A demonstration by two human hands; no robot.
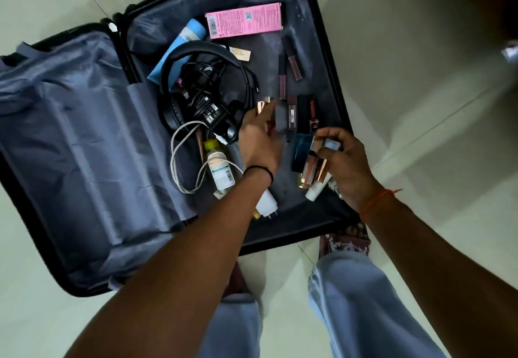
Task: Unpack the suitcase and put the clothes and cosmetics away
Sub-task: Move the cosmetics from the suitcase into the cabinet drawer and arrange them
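Observation:
An open black suitcase [330, 58] lies flat on the floor, lined in grey-blue. Its right half holds cosmetics: a pink box [244, 20], a blue tube [179, 46], dark lip gloss tubes [293, 60] and small lipsticks [291, 111]. My left hand [259, 139] reaches over the lipsticks, fingers curled round a small rose-gold lipstick [262, 107]. My right hand [344, 161] hovers above the near right corner, shut on a bundle of cosmetics [314, 167]: rose-gold tubes, a white tube and a dark blue box.
Black headphones [196, 88], a black charger [208, 111] with tangled cords, a white cable [179, 156] and a clear bottle with a yellow cap [218, 167] lie in the same half. The left half [70, 133] holds only lining. Pale tiled floor surrounds it; my legs stand at the near edge.

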